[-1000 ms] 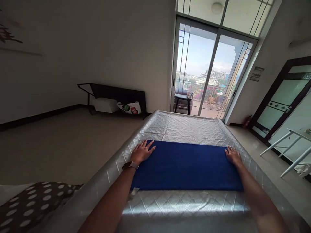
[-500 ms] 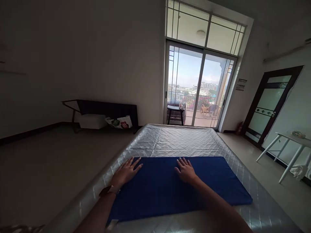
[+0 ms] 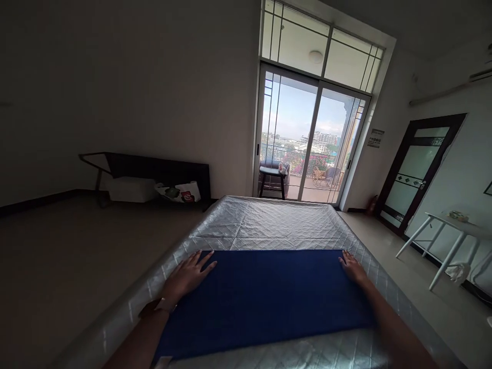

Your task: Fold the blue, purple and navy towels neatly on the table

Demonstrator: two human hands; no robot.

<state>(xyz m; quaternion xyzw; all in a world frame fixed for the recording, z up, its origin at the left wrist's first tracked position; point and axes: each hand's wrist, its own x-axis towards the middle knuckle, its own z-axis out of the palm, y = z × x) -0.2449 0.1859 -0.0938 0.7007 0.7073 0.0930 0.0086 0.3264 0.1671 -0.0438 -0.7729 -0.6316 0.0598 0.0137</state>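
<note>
A dark blue folded cloth [image 3: 269, 297] lies flat across a table with a silvery quilted cover [image 3: 284, 218]. My left hand [image 3: 188, 277] rests on the cloth's far left corner, fingers spread and holding nothing. At the far right corner of the cloth, my right hand [image 3: 352, 267] lies palm down with its fingers stretched out. A small pale tag [image 3: 164, 362] shows at the cloth's near left corner. My right forearm covers part of the cloth's right edge.
Beyond the table stands a dark stool [image 3: 272, 171] by the sliding glass door [image 3: 288, 133]. A black bench [image 3: 157, 171] with a white box [image 3: 131, 189] and a bag [image 3: 184, 192] is at the left wall. A white table [image 3: 457, 223] stands at right.
My right hand has slid right, from the middle of the cloth's far edge to its far right corner. My left hand stays at the left corner. The view has shifted slightly.
</note>
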